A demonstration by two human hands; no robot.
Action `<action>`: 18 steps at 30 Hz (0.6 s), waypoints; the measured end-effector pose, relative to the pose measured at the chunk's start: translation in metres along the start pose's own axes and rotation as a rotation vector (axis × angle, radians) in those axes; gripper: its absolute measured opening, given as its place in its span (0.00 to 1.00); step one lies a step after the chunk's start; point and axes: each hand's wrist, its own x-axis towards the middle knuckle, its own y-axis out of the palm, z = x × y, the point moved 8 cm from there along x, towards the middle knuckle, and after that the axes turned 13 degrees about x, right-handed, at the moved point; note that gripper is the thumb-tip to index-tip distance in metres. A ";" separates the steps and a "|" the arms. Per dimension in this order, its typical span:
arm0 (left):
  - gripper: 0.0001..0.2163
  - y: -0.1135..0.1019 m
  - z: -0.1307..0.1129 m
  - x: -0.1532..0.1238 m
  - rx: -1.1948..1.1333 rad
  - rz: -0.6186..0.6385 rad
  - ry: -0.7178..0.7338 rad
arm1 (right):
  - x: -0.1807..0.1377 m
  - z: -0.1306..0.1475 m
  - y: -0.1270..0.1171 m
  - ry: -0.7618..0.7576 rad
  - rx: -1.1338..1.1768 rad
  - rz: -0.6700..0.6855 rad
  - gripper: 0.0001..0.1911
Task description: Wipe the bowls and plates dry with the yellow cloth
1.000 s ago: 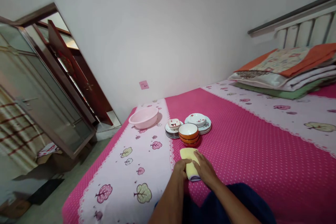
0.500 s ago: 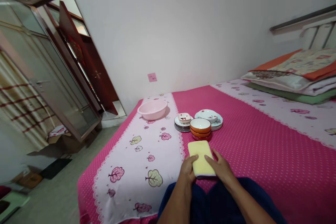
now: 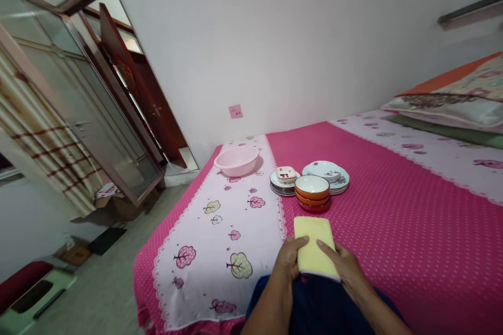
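Note:
A folded yellow cloth is held up in front of my lap, over the near edge of the bed. My left hand grips its left side with the thumb on top. On the right side my right hand pinches it the same way, fingers partly hidden underneath. Just beyond the cloth stands a stack of orange and red bowls. Behind these are dark-rimmed plates with a small square dish on top, and a pile of flowered plates.
A pink basin sits on the far left part of the bed. Pillows and folded bedding lie at the far right. To the left are a glass door, a box and a red-topped stool on the floor.
The view has turned slightly left, so the dishes and basin appear further right. Both hands still hold the cloth, which sits a little lower in view.

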 end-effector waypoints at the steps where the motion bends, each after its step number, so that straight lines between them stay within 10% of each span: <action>1: 0.21 0.001 -0.003 -0.001 0.046 -0.013 0.024 | -0.001 0.001 -0.002 0.000 0.014 -0.017 0.27; 11: 0.18 -0.019 -0.046 -0.020 0.853 -0.210 0.352 | -0.012 0.019 -0.011 0.017 0.150 -0.142 0.38; 15: 0.24 -0.131 -0.073 -0.056 1.175 -0.479 0.233 | -0.007 0.016 -0.019 0.043 0.026 -0.154 0.36; 18: 0.24 -0.243 -0.113 -0.140 1.392 -0.873 -0.001 | -0.001 0.017 -0.034 0.013 -0.106 -0.141 0.30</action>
